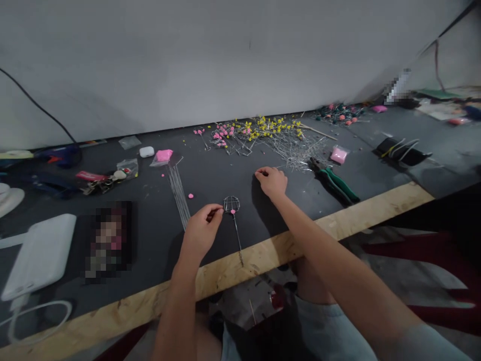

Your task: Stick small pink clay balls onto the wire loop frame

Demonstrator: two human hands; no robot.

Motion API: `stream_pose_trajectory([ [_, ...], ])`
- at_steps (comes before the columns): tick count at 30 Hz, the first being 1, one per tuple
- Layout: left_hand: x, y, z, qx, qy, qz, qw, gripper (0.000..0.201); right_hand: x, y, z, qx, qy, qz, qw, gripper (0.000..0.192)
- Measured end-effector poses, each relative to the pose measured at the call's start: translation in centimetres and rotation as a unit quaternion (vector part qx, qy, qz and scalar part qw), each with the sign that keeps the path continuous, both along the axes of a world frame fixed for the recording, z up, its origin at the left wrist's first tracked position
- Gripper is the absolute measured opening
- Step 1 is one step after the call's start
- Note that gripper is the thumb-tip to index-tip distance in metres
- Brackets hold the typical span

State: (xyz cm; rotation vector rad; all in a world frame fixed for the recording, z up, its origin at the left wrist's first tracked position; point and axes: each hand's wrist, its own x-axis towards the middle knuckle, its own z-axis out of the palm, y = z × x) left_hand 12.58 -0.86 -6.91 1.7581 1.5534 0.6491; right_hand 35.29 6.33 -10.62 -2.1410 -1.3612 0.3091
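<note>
My left hand (203,228) is closed in a pinch, thumb and forefinger at the left edge of a small racket-shaped wire piece (237,233). Whether the fingertips hold anything is too small to tell. The wire piece lies on the dark table, its twisted handle reaching over the wooden edge. A pink clay ball (233,211) sits where its round grid meets the handle. My right hand (273,181) is curled low over the table, below the heap of loose wires (296,153). What its fingers hold, if anything, is hidden. Another pink clay ball (191,196) lies above my left hand.
Straight wires (177,193) lie left of centre beside a pink clay packet (163,156). Green-handled pliers (336,184) rest at right near another pink packet (339,154). Wire stems with yellow heads (263,128) line the back. A white power bank (41,255) lies at left.
</note>
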Motion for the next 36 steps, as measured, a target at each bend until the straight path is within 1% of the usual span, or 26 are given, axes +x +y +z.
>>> stream_pose_trajectory([
  [3, 0.2, -0.3, 0.0, 0.032, 0.013, 0.005, 0.999, 0.026, -0.2, -1.3, 0.0, 0.017, 0.022, 0.036, 0.999, 0.022],
  [5, 0.6, -0.4, -0.2, 0.052, 0.003, 0.002, 0.999, 0.027, -0.6, -2.4, 0.1, 0.037, 0.091, 0.078, 0.992, 0.021],
  [6, 0.9, -0.4, -0.4, 0.064, -0.009, 0.005, 0.998, 0.027, -0.9, -2.9, 0.3, 0.039, 0.150, 0.097, 0.983, 0.022],
  [7, 1.2, -0.3, -0.7, 0.076, -0.026, 0.011, 0.997, 0.028, -1.3, -3.4, 0.6, 0.032, 0.222, 0.118, 0.967, 0.023],
  [8, 1.5, -0.3, -0.9, 0.091, -0.046, 0.019, 0.995, 0.030, -1.7, -3.8, 1.0, 0.027, 0.301, 0.143, 0.942, 0.024],
  [10, 2.1, -0.1, -1.2, 0.128, -0.080, 0.025, 0.988, 0.031, -2.5, -4.7, 1.9, -0.002, 0.424, 0.218, 0.879, 0.024],
  [12, 2.4, 0.1, -1.3, 0.165, -0.095, 0.012, 0.982, 0.024, -3.1, -5.4, 2.8, -0.066, 0.480, 0.300, 0.822, 0.021],
  [13, 2.5, 0.1, -1.2, 0.180, -0.096, 0.002, 0.979, 0.020, -3.3, -5.7, 3.2, -0.079, 0.497, 0.321, 0.802, 0.020],
  [15, 2.6, 0.0, -0.9, 0.197, -0.094, -0.013, 0.976, 0.014, -3.3, -6.2, 3.6, -0.098, 0.530, 0.338, 0.772, 0.019],
  [16, 2.6, -0.1, -0.8, 0.200, -0.091, -0.021, 0.975, 0.013, -3.3, -6.4, 3.7, -0.103, 0.544, 0.336, 0.762, 0.019],
  [18, 2.7, -0.5, -0.5, 0.195, -0.082, -0.037, 0.977, 0.013, -3.1, -6.7, 3.6, -0.115, 0.564, 0.325, 0.750, 0.021],
  [22, 2.9, -1.1, -0.2, 0.170, -0.061, -0.056, 0.982, 0.015, -2.7, -6.9, 3.3, -0.146, 0.585, 0.310, 0.735, 0.022],
  [24, 2.5, -0.7, -0.3, 0.150, -0.041, -0.065, 0.986, 0.016, -2.5, -6.9, 3.1, -0.156, 0.598, 0.301, 0.726, 0.019],
  [25, 2.1, -0.2, -0.4, 0.143, -0.025, -0.057, 0.988, 0.017, -2.4, -6.8, 3.0, -0.154, 0.605, 0.292, 0.725, 0.017],
  [26, 1.5, 0.4, -0.5, 0.139, -0.003, -0.036, 0.990, 0.019, -2.3, -6.7, 2.8, -0.148, 0.610, 0.281, 0.726, 0.015],
  [27, 0.8, 1.1, -0.7, 0.141, 0.017, 0.012, 0.990, 0.023, -2.1, -6.6, 2.6, -0.139, 0.615, 0.271, 0.728, 0.014],
  [28, -0.1, 2.0, -1.0, 0.156, 0.054, 0.082, 0.983, 0.029, -2.0, -6.5, 2.5, -0.131, 0.617, 0.263, 0.730, 0.013],
  [29, -1.0, 2.8, -1.3, 0.170, 0.104, 0.133, 0.971, 0.035, -1.9, -6.5, 2.3, -0.125, 0.617, 0.258, 0.733, 0.012],
  [30, -1.9, 3.6, -1.6, 0.176, 0.155, 0.156, 0.960, 0.041, -1.8, -6.4, 2.1, -0.120, 0.616, 0.256, 0.735, 0.012],
  [32, -3.2, 4.9, -2.1, 0.167, 0.235, 0.168, 0.943, 0.044, -1.7, -6.3, 1.8, -0.109, 0.617, 0.253, 0.737, 0.012],
  [33, -3.6, 5.3, -2.3, 0.154, 0.252, 0.170, 0.940, 0.043, -1.7, -6.3, 1.8, -0.104, 0.619, 0.252, 0.736, 0.013],
  [36, -3.8, 5.8, -2.6, 0.105, 0.259, 0.183, 0.943, 0.034, -1.8, -6.4, 1.7, -0.094, 0.629, 0.245, 0.732, 0.015],
])
